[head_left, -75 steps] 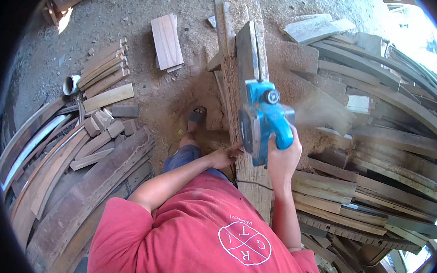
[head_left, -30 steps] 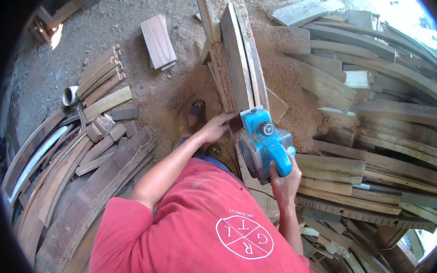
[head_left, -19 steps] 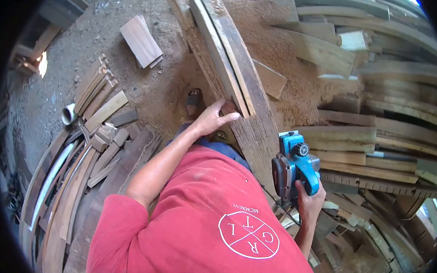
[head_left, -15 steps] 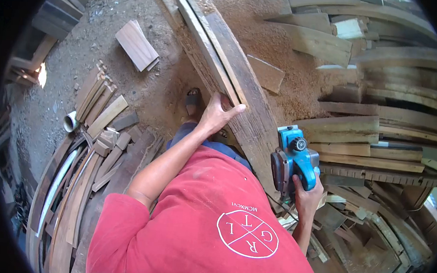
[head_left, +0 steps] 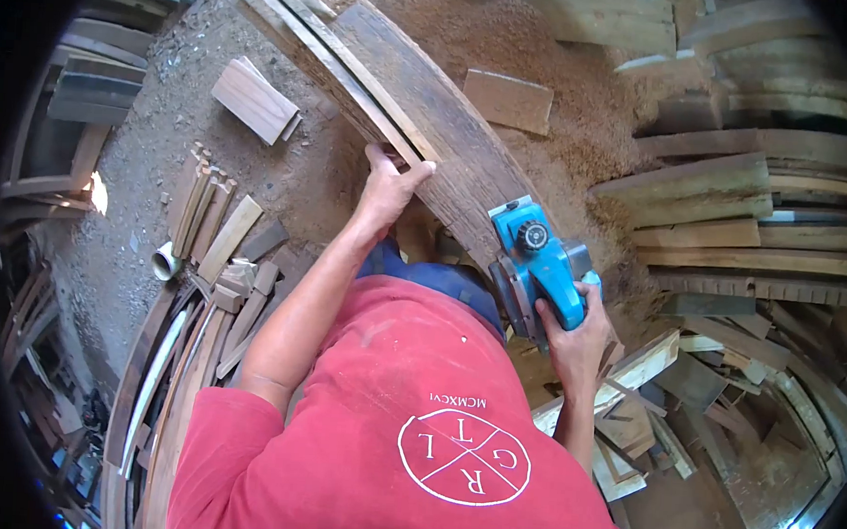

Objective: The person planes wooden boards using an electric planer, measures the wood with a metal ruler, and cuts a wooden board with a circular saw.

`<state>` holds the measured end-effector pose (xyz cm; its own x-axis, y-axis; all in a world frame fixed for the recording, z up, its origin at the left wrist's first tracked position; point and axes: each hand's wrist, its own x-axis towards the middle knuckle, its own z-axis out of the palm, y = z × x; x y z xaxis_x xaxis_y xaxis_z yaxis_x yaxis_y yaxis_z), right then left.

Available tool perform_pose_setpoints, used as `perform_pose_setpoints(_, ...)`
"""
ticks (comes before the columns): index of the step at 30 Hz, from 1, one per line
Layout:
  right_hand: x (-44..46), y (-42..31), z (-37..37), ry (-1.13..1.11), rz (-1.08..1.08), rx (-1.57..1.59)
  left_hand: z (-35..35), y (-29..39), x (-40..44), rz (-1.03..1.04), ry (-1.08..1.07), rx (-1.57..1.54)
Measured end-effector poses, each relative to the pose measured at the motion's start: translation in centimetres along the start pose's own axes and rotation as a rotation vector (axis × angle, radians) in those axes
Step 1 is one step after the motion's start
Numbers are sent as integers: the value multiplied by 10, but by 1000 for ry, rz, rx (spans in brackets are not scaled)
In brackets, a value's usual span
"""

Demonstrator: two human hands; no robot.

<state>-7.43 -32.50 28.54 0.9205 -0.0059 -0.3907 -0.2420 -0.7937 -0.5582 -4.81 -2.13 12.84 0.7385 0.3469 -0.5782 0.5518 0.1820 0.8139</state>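
Observation:
Two narrow wooden strips (head_left: 349,77) lie side by side along a thick, worn plank (head_left: 449,141), a dark gap between them. My left hand (head_left: 389,191) is closed around their near ends, thumb on top and fingers at the side. A blue electric planer (head_left: 552,276) with a black front knob is in my right hand (head_left: 578,340), which wraps its rear handle. The planer is at the near right end of the plank, apart from the strips. Its underside is hidden, so I cannot tell whether it touches the plank.
Sawdust and a flat board (head_left: 509,101) lie beyond the plank. Stacked boards (head_left: 705,188) fill the right side. On the left are a small pile of short boards (head_left: 255,100), bundled wood sticks (head_left: 201,205) and a white pipe end (head_left: 165,262). Offcuts lie at lower right.
The planer in my right hand has moved left and a little up, closer to the plank. My left hand still grips the strip ends; the whole view has shifted somewhat.

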Motion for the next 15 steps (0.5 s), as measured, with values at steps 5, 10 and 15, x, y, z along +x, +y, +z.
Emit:
perform_pose_setpoints(5, 4, 20, 15, -26, 60, -8, 0, -16, -7, 50, -9, -76)
perform_pose_setpoints(10, 7, 35, 22, -93, 158, 10, 18, -24, 4, 465, 247, 294)
perform_pose_setpoints(15, 7, 45, 23, -112, 173, -7, 20, 15, -7, 741, 469, 221)
